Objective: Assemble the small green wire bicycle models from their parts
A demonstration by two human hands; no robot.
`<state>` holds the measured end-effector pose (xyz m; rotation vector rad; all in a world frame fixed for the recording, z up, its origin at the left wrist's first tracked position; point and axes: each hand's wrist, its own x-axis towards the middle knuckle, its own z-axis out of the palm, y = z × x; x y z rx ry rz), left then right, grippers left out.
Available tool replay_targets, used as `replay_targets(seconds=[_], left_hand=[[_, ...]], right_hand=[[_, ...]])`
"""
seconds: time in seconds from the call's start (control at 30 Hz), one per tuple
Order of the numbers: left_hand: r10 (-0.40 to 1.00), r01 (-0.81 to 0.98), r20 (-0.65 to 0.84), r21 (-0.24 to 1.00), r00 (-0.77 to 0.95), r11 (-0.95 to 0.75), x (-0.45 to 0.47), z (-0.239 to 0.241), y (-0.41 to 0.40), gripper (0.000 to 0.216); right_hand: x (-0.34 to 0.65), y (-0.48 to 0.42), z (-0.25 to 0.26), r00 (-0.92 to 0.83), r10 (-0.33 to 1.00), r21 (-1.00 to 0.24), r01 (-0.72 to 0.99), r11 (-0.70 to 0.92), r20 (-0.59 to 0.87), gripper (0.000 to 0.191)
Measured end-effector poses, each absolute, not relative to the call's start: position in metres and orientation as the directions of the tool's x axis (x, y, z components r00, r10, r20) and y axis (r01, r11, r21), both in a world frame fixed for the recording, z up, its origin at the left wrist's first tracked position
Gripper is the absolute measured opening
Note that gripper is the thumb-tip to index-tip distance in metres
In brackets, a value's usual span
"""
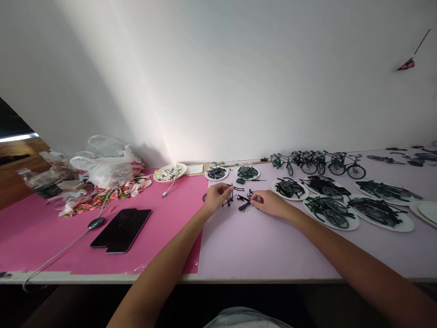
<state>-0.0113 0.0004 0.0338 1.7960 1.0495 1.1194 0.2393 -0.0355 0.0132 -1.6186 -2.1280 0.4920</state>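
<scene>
My left hand (pixel 217 197) is closed, thumb and fingertips pinched on a thin dark model bicycle part whose end sticks out to the right. Below it, partly behind the fingers, lie more dark bicycle pieces and a small wheel (pixel 204 197). My right hand (pixel 269 202) rests low over the table with its fingers pressed together at a small heap of black bicycle parts (pixel 244 203). What lies between those fingertips is too small to make out. A dark green block-like piece (pixel 240 181) sits just beyond the hands.
Assembled model bicycles (pixel 336 164) stand along the wall at right. Several white plates of dark parts (pixel 331 213) lie before them; two small plates (pixel 216 173) sit at the back. On the pink mat at left are two phones (pixel 122 230), a cable (pixel 68 247), plastic bags (pixel 105 166) and petal-like pieces (pixel 102 196).
</scene>
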Motion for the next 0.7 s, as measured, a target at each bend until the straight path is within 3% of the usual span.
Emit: replay_targets(seconds=[0.7], left_hand=[[0.921,0.266,0.289,0.896,0.261,-0.356,-0.0115,0.0334,-0.0002,0.048]], right_hand=[[0.2382,-0.0328,0.0103,-0.203,0.962,-0.516,0.813,0.268,0.181,0.026]])
